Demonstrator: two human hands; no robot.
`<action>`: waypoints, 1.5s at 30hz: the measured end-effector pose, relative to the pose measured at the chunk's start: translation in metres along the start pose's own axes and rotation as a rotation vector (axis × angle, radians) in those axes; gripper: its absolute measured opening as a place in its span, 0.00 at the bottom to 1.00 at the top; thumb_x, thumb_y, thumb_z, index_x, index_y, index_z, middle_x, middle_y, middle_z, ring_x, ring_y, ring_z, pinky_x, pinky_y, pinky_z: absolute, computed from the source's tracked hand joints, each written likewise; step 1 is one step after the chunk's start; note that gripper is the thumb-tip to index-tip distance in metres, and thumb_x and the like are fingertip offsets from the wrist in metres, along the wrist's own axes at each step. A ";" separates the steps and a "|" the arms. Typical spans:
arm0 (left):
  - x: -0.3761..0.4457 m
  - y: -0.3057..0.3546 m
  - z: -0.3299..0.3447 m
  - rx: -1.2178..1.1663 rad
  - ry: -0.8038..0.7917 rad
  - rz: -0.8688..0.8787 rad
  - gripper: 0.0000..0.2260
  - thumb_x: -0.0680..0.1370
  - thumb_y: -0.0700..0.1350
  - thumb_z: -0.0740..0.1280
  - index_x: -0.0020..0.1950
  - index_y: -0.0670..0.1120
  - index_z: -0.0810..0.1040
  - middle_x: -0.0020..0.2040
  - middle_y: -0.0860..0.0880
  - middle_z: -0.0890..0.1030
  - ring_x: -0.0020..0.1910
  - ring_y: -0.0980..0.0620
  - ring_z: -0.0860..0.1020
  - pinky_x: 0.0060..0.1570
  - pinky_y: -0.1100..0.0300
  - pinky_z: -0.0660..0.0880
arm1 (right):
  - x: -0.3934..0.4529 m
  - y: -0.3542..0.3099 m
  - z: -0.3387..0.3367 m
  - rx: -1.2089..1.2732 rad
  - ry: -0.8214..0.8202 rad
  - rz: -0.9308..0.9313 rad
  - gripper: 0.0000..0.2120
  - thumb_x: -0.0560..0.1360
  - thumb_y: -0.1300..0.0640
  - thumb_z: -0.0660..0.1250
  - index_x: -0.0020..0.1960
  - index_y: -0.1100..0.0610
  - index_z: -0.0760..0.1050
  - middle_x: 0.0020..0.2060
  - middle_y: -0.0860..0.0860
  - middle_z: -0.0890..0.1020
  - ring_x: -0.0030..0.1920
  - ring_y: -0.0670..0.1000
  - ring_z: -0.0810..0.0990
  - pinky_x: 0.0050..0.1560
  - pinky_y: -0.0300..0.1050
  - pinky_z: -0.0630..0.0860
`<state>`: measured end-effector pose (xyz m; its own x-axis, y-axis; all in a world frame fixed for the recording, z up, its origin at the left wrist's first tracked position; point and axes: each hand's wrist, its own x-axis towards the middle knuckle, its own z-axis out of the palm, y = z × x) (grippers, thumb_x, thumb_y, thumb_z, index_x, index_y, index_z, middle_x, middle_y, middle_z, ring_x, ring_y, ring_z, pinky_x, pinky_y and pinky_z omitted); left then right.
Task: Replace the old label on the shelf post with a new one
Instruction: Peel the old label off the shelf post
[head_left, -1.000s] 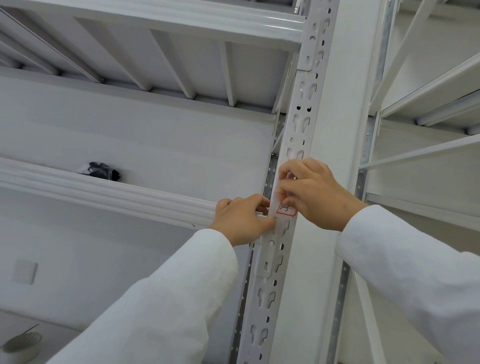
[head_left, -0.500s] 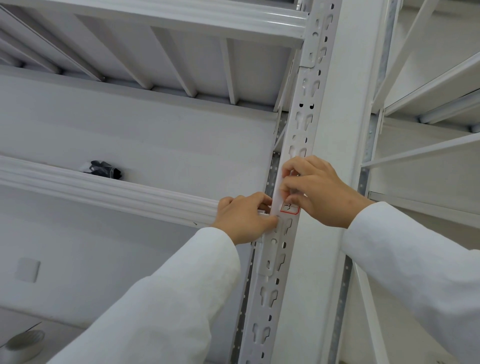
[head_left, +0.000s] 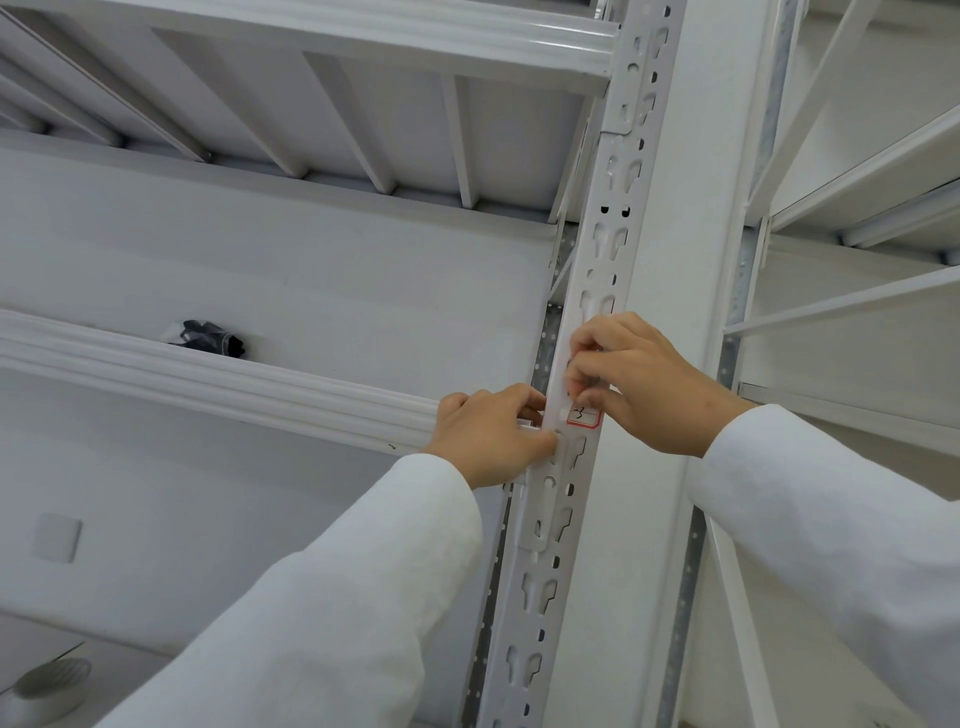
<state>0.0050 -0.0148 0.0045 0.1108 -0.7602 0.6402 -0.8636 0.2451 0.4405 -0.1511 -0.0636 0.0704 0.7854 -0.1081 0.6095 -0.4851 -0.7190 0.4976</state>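
Both hands work at a white slotted post (head_left: 558, 499). The right hand (head_left: 644, 384) pinches the upper part of a red-edged label (head_left: 584, 415) stuck on the post, fingers curled over it (black handwriting shows on its lower half). The left hand (head_left: 488, 436) grips the post's left edge just beside the label, thumb on the front face. A dark bundle (head_left: 210, 335) lies on the shelf (head_left: 208, 379) to the left

A small white label (head_left: 583, 416) with a red border sticks flat on the perforated white shelf post (head_left: 550, 525), its top hidden.
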 end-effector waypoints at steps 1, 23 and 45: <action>0.000 0.000 0.000 0.000 -0.001 0.000 0.15 0.75 0.55 0.61 0.61 0.57 0.72 0.60 0.59 0.79 0.63 0.55 0.71 0.62 0.60 0.54 | 0.000 0.000 0.000 0.006 -0.003 0.001 0.01 0.72 0.61 0.68 0.42 0.56 0.78 0.47 0.47 0.71 0.50 0.50 0.64 0.52 0.33 0.54; 0.002 -0.001 0.000 -0.036 -0.015 -0.016 0.15 0.75 0.55 0.62 0.61 0.56 0.73 0.59 0.58 0.79 0.63 0.56 0.70 0.63 0.60 0.53 | -0.005 0.003 -0.002 0.059 0.001 -0.015 0.02 0.71 0.63 0.69 0.42 0.56 0.78 0.46 0.49 0.75 0.49 0.49 0.66 0.52 0.27 0.61; 0.001 -0.002 -0.001 -0.018 -0.022 -0.007 0.16 0.75 0.55 0.61 0.62 0.57 0.72 0.60 0.59 0.78 0.63 0.55 0.70 0.60 0.61 0.53 | -0.004 0.005 0.005 -0.107 0.061 -0.089 0.03 0.68 0.63 0.71 0.40 0.56 0.78 0.46 0.54 0.77 0.46 0.58 0.73 0.48 0.47 0.71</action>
<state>0.0069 -0.0157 0.0051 0.1058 -0.7753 0.6227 -0.8540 0.2500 0.4563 -0.1551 -0.0700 0.0676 0.8037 -0.0025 0.5950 -0.4553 -0.6464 0.6122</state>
